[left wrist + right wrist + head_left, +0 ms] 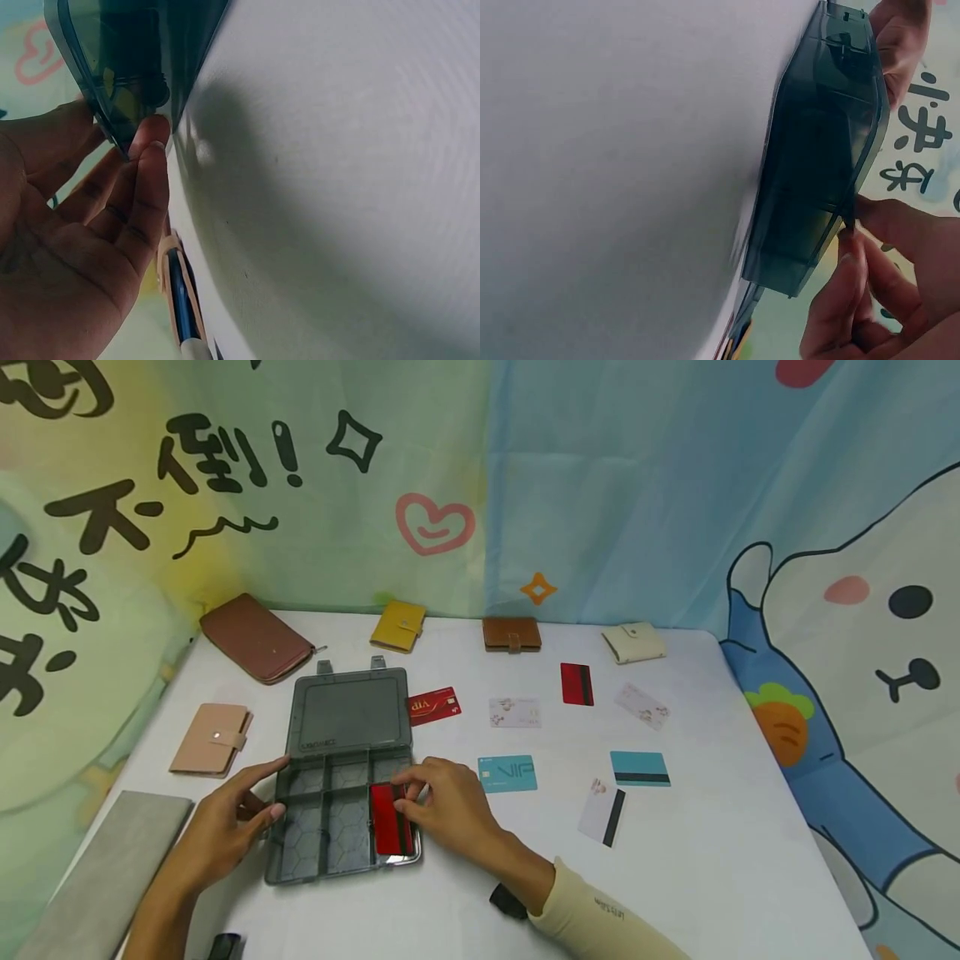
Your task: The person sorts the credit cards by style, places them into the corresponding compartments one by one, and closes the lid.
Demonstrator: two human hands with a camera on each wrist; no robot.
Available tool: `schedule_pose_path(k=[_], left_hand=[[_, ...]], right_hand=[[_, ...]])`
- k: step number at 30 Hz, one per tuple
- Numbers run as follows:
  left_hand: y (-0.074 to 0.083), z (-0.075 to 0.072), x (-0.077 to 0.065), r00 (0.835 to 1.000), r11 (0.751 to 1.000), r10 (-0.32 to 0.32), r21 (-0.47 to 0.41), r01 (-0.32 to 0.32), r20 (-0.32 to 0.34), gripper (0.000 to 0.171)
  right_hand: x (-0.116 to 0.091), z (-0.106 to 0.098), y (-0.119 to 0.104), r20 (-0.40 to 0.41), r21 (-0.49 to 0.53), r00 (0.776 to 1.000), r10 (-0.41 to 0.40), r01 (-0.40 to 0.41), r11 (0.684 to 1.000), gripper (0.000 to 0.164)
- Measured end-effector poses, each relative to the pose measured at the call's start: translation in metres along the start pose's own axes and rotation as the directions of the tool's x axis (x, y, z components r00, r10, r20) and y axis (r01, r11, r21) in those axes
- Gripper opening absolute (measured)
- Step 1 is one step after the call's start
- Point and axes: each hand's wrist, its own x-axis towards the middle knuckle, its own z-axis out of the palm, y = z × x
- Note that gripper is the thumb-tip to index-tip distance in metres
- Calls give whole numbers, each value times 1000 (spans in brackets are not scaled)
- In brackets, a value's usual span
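A grey see-through compartment box [349,814] lies on the table with its lid [350,711] folded back. My left hand [217,831] holds the box at its left wall; in the left wrist view its fingertips [155,135] touch the box's outer side. Inside the front right compartment stands a red card [387,828] with a dark stripe, its lower end at the front wall. My right hand [450,802] pinches this card near its upper right edge between thumb and fingers. In the right wrist view those fingertips [847,244] are at the box's rim.
Several cards, such as a teal VIP card [507,773] and a striped red card [577,684], lie to the right. A red VIP card [434,706] touches the lid. Wallets, including a brown one [257,638], line the back; a pink one [211,740] and a grey slab [112,868] are left.
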Motion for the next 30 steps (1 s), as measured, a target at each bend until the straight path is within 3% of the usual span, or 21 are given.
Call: schedule_pose_path(k=[4, 12, 19, 25, 30], left_hand=[[1, 0, 0, 1000, 1000, 2, 7, -2, -3, 67], [2, 0, 1, 1000, 1000, 0, 27, 0, 0, 68], [2, 0, 0, 1000, 1000, -13, 13, 13, 10, 67], [2, 0, 0, 1000, 1000, -17, 10, 17, 11, 67], [1, 0, 0, 1000, 1000, -10, 15, 10, 5, 67]], right_hand=[[0, -2, 3, 28, -101, 1000, -9, 12, 995, 20], [7, -28, 25, 101, 25, 993, 61, -64, 998, 31], [16, -79, 76, 73, 169, 993, 93, -104, 980, 42], [15, -123, 127, 73, 184, 973, 220, -230, 956, 47], [9, -153, 159, 56, 148, 963, 263, -269, 952, 51]])
